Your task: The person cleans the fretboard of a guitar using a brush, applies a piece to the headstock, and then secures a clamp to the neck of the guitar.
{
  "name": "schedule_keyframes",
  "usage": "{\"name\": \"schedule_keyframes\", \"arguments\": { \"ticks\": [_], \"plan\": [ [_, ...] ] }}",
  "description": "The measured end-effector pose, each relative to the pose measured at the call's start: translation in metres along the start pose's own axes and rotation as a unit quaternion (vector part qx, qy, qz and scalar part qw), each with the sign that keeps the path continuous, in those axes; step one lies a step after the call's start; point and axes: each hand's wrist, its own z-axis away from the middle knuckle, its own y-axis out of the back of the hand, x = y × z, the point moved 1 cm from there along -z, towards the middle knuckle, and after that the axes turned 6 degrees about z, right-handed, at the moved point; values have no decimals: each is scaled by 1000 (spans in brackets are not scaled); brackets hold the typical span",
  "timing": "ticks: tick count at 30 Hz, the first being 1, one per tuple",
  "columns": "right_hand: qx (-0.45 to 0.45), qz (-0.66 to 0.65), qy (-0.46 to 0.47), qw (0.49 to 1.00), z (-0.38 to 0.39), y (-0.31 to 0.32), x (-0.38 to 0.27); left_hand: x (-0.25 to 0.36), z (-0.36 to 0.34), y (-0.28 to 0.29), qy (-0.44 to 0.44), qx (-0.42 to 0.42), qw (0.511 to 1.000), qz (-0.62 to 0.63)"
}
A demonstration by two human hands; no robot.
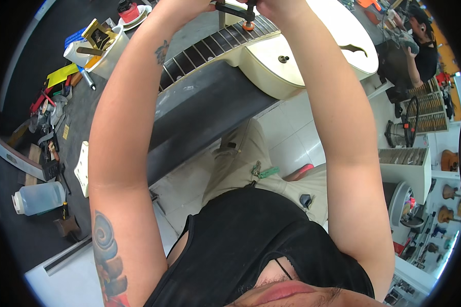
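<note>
At the top edge, both my hands are at a black clamp-like tool [234, 10] whose orange-rimmed foot [248, 25] rests on the dark, fretted fingerboard [210, 48] of a guitar. My left hand [192, 9] closes at the end of its black bar. On its other side my right hand [279, 7] grips near the upright part. The picture's edge cuts off most fingers of both. The cream guitar body [271, 66] has an f-shaped hole and a metal strap button [283, 59]. Its cream headstock [82, 169] shows left of my left forearm.
Under the neck lies a dark workbench [205, 102]. On the left stand a white tub [107, 51] with tools, a red-and-black bottle [128, 10], a clear plastic bottle [38, 198] and loose hand tools. Another person [420, 51] works at the upper right. Guitar bodies [448, 161] hang at far right.
</note>
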Motion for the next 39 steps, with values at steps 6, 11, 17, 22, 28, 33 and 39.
{"name": "schedule_keyframes", "arguments": {
  "ticks": [6,11,17,22,28,33,39],
  "plan": [
    [88,112,17,990,-8,2,2,-1,-4,3,-13,-38,999,30],
    [-124,-47,-93,987,-5,18,-15,-4,-4,1,-34,-80,991,106],
    [-42,-17,-26,999,-7,16,6,-3,-2,-2,-20,-13,999,22],
    [172,288,242,910,-4,-8,7,-4,-5,0,-37,-5,998,-40],
    [26,-17,-31,999,-10,16,4,-1,-3,-3,-42,-39,997,50],
    [-133,-52,-52,988,-9,23,-2,7,2,-5,-23,7,999,-40],
    [155,75,136,976,-7,-8,12,6,1,-6,-20,21,995,-91]
  ]
}}
